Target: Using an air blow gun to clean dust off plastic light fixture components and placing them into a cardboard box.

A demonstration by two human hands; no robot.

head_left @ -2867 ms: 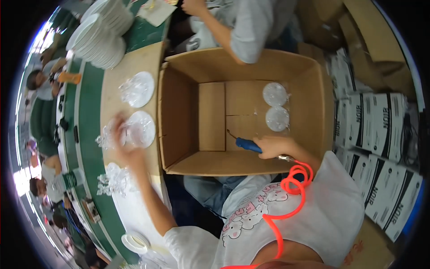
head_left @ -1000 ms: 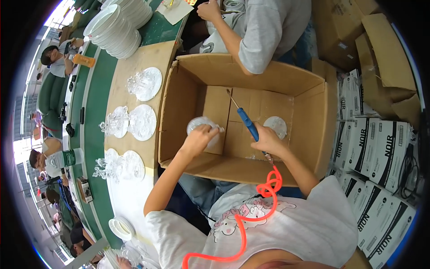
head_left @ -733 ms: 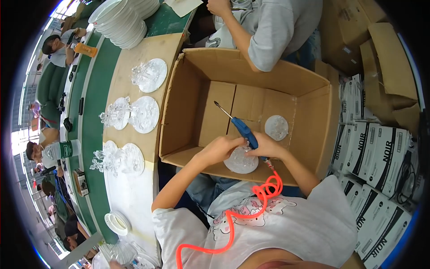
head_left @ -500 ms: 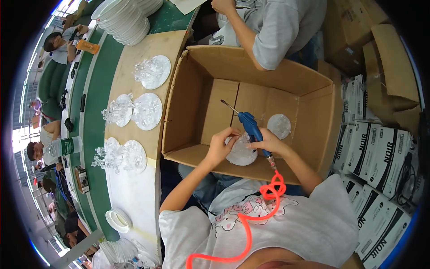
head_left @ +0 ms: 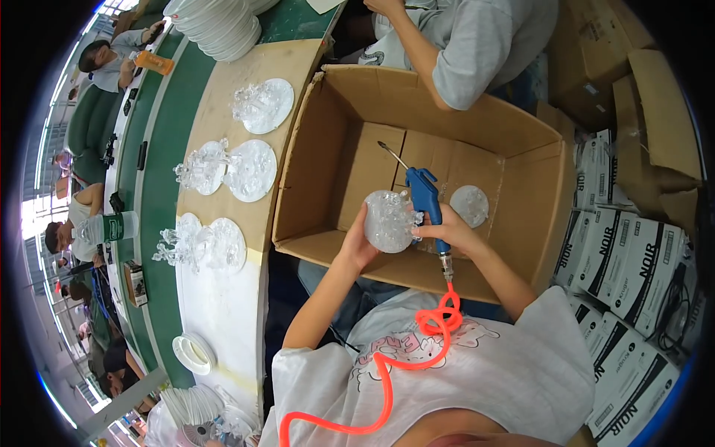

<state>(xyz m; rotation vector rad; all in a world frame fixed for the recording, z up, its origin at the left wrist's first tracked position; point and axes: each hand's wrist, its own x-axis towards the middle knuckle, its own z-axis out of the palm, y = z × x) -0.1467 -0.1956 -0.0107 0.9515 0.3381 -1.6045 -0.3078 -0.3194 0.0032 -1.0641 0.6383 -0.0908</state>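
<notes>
Left hand (head_left: 356,246) gripping clear glass ornament (head_left: 389,220) over open cardboard box (head_left: 320,134), right hand (head_left: 447,232) clamped on blue air gun (head_left: 428,203), nozzle beside ornament

You hold a clear, faceted glass piece (head_left: 389,220) in your left hand (head_left: 359,246) and a blue air gun (head_left: 427,201) in your right hand (head_left: 449,232); its coiled hose (head_left: 417,344) is bright orange. The open cardboard box (head_left: 339,153) is plain brown, with one more clear disc (head_left: 469,205) inside. Beside it, clear glass plates (head_left: 252,170) lie on a tan and white table (head_left: 223,298) edged by a green belt (head_left: 160,179)
</notes>
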